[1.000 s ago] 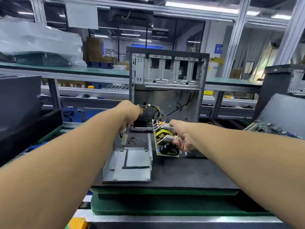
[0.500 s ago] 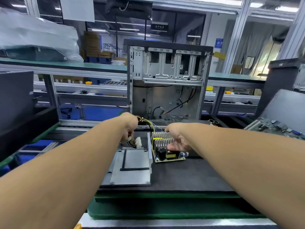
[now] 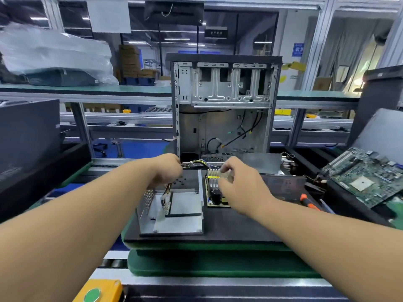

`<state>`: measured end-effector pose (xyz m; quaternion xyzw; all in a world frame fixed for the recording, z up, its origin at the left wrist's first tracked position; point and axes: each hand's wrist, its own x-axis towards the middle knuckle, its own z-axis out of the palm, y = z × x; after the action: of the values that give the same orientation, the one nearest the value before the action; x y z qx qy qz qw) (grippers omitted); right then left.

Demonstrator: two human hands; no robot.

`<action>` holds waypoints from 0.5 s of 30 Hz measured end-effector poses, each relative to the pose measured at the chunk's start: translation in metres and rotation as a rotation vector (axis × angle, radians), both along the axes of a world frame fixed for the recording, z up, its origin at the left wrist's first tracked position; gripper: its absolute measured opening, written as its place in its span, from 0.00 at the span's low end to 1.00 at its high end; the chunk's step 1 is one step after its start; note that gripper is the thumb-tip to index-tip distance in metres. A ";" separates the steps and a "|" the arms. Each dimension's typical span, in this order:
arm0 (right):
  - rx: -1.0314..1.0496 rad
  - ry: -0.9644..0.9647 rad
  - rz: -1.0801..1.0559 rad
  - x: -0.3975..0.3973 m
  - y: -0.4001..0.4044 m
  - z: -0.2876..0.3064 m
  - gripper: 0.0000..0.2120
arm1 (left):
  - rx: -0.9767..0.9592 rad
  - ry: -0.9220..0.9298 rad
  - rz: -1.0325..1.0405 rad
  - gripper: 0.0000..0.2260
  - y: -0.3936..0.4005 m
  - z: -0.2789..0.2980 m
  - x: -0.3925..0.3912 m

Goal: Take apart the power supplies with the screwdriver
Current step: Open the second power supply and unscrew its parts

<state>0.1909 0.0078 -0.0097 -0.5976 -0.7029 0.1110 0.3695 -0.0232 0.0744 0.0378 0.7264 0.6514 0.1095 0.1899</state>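
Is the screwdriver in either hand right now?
No, the orange-handled screwdriver lies on the mat right of the right hand, untouched.

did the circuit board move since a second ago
Yes. The circuit board stood tilted up on edge in the right hand; now it lies flat on the black mat, beside the metal housing.

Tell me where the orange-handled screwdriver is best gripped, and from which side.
Grip the screwdriver by its orange handle, coming from above with the right hand, probably. It lies flat on the black mat just right of that hand, and only the handle shows clearly. The circuit board sits on the hand's other side, so the approach looks unobstructed.
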 end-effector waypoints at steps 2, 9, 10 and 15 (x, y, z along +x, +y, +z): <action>0.126 -0.089 0.120 -0.001 -0.017 -0.020 0.08 | 0.031 0.053 -0.020 0.21 -0.007 -0.002 0.000; 0.221 -0.286 -0.022 0.014 -0.018 -0.066 0.22 | 0.245 -0.129 -0.087 0.21 -0.029 -0.010 -0.026; 0.217 -0.244 -0.055 0.015 -0.016 -0.066 0.21 | 0.303 -0.221 -0.069 0.20 -0.035 -0.012 -0.035; 0.190 -0.143 -0.121 0.016 -0.010 -0.069 0.20 | 0.332 -0.718 0.217 0.21 -0.072 -0.044 -0.061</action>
<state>0.2067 -0.0026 -0.0786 -0.6074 -0.6975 -0.0215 0.3796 -0.0842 0.0027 -0.0060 0.5897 0.5901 0.4791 0.2730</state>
